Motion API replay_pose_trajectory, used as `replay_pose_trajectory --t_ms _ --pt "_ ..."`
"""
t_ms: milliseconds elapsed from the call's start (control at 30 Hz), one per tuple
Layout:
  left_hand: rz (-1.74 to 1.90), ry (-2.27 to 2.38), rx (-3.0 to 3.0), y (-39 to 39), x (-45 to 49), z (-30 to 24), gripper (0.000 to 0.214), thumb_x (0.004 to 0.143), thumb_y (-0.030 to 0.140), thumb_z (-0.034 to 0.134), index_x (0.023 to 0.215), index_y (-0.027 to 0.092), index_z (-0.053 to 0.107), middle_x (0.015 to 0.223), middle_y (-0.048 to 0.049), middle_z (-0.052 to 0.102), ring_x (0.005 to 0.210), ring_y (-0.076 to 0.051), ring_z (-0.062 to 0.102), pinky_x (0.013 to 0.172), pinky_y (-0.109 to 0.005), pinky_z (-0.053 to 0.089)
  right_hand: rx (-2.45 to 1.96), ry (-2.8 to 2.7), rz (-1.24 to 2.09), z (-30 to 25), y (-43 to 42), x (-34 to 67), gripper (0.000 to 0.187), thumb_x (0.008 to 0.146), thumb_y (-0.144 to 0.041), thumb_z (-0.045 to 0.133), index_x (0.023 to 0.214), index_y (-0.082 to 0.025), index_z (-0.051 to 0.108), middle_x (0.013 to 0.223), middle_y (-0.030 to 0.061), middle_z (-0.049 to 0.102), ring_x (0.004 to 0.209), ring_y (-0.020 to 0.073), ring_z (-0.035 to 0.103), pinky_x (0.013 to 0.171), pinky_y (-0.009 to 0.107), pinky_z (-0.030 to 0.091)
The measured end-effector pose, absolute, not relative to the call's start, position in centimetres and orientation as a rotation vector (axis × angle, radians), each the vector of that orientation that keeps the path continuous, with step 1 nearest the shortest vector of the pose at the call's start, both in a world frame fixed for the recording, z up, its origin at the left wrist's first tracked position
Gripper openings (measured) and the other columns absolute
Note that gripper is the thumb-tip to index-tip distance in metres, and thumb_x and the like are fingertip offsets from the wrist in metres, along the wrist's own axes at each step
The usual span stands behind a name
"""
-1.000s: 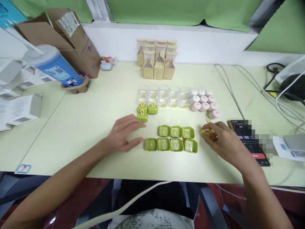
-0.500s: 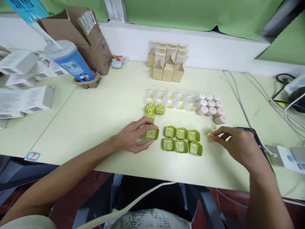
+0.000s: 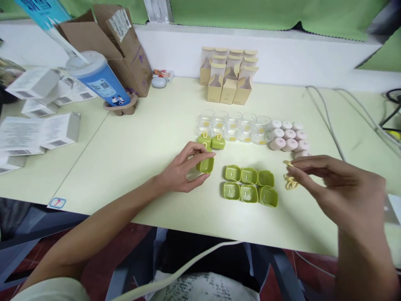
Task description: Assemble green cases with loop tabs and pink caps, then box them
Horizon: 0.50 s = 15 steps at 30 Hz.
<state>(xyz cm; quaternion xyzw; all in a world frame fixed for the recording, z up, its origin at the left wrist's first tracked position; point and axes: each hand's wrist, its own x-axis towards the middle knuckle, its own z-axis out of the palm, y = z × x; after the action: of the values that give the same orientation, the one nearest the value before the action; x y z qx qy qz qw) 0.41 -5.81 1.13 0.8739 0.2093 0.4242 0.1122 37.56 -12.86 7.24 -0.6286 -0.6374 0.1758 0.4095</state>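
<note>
At the centre of the frame, the left hand (image 3: 181,170) grips a green cup (image 3: 206,165) between thumb and fingers, its hollow side in view. Right of centre, the right hand (image 3: 341,184) has its thumb and fingertips closed on a yellow loop (image 3: 287,163), just above a small heap of yellow loops (image 3: 291,182) on the table.

The step in hand looks like picking up 1 cup and 1 loop, 1 per hand. The hands are well apart, so the next move seems to call for a firm pinch on the loop and a steady cup, turned so its slot can be reached.

Below and right of centre, 6 open green cups (image 3: 249,188) stand in 2 rows of 3; only bare floors show inside, several with a pale slot. Beyond the left hand sit looped green pieces (image 3: 218,142), 1 partly hidden. Behind them, clear cups (image 3: 233,128) show yellow spots; whether these lie inside or are printed on, I cannot tell. At upper centre, tan boxes (image 3: 229,90) stand with flaps raised, contents unseen.
</note>
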Motion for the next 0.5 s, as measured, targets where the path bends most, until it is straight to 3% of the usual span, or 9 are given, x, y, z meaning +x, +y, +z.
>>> replay_pose_trajectory --t_ms 100,200,333,500 --pt "1.215 0.633 2.563 -5.8 0.5 1.0 0.058 0.101 0.017 0.075 0.155 0.02 0.058 0.129 -0.0149 0.061 0.119 -0.024 0.068 0.094 -0.037 0.067 -1.193 -1.666 0.938 7.8 -11.9 33.5 0.038 0.099 -0.033 0.085 0.136 -0.037 0.079 0.105 0.003 0.076 0.079 0.021 0.082 0.074 0.038 0.073" --pt "1.226 0.668 2.576 -5.8 0.4 1.1 0.055 0.1 0.02 0.078 0.153 0.02 0.061 0.128 -0.0149 0.063 0.117 -0.024 0.069 0.094 -0.037 0.067 -1.015 -1.806 1.046 7.8 -10.8 29.7 0.018 0.104 -0.023 0.075 0.118 -0.029 0.086 0.105 0.0045 0.076 0.081 0.0166 0.082 0.073 0.031 0.072" --pt "1.278 0.726 2.558 -6.1 0.5 1.2 0.061 0.098 0.024 0.081 0.155 0.018 0.06 0.129 -0.0153 0.07 0.118 -0.024 0.072 0.099 -0.039 0.068 -1.034 -1.726 0.943 6.8 -10.6 26.5 0.006 0.098 -0.019 0.083 0.094 -0.023 0.081 0.088 0.0008 0.082 0.075 0.013 0.077 0.068 0.023 0.066" --pt "1.374 0.683 2.553 -6.6 1.2 1.3 0.064 0.095 0.023 0.086 0.153 0.015 0.061 0.128 -0.016 0.077 0.12 -0.024 0.076 0.103 -0.037 0.068 -0.977 -1.666 0.827 5.4 -11.4 25.3 0.008 0.099 -0.014 0.081 0.102 -0.021 0.084 0.102 0.0032 0.086 0.089 0.0148 0.082 0.08 0.026 0.068"
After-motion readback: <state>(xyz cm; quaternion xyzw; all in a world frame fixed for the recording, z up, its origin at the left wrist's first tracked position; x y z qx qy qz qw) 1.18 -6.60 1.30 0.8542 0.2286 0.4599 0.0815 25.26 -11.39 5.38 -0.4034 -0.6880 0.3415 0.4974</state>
